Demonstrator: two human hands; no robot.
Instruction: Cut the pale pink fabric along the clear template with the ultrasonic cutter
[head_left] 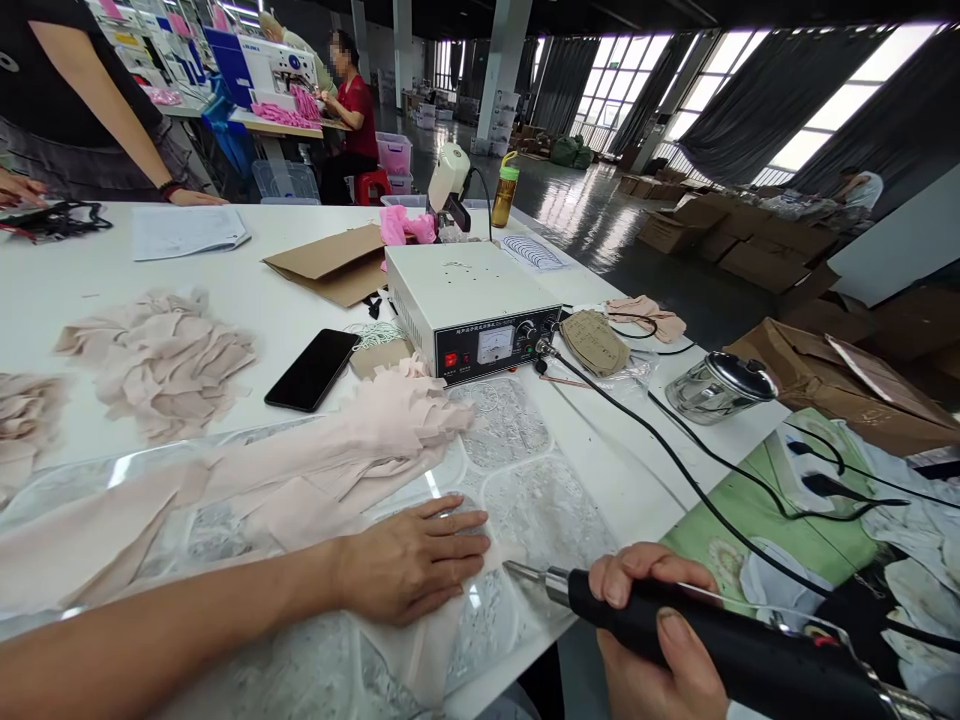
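My left hand (416, 562) lies flat, palm down with fingers stretched out, on pale pink fabric (427, 640) spread over a clear plastic sheet (517, 480). In my right hand (660, 630) is a black ultrasonic cutter (630, 615) with a slim metal tip. My fingers are wrapped round its handle. The tip points left and sits close to the fabric edge, just right of my left fingertips; whether it touches I cannot tell. More long pale pink fabric strips (352, 430) lie bunched behind my left hand.
A white control box (480, 300) with a dial stands behind; its black cable (660, 440) runs right. Nearby are a phone (313, 370), a fabric pile (169, 365), cardboard (337, 260), a lidded jar (712, 388) and a bottle (505, 192). One person (90, 100) stands far left.
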